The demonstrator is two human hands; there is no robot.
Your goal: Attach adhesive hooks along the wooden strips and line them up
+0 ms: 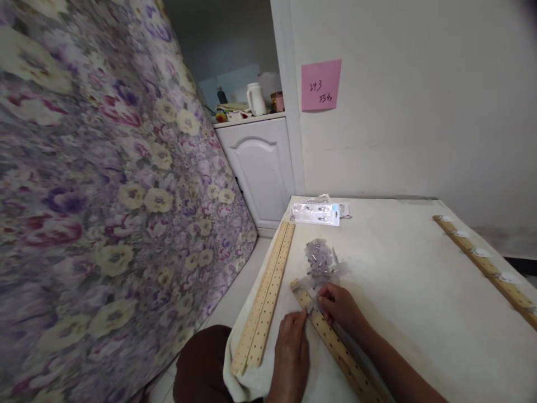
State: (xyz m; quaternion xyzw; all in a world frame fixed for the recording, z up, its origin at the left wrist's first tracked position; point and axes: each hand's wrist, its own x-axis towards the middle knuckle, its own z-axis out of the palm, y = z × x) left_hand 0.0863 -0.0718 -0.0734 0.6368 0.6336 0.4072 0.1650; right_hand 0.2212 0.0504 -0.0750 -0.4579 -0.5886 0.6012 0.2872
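A wooden strip with a row of holes [335, 347] lies diagonally on the white table [419, 302]. My left hand [291, 350] rests beside its near-left edge, fingers together and touching the wood. At the strip's far end my right hand [342, 305] pinches something small against the wood; I cannot make out what. A heap of small clear plastic bags [321, 260] lies just beyond my right hand.
Two more holed strips [264, 299] lie side by side along the table's left edge. Another strip [486, 266] with white tabs lies at the right. A clear blister pack [314, 214] sits at the far edge. Flowered fabric [104, 196] hangs left; a white cabinet [262, 168] stands behind.
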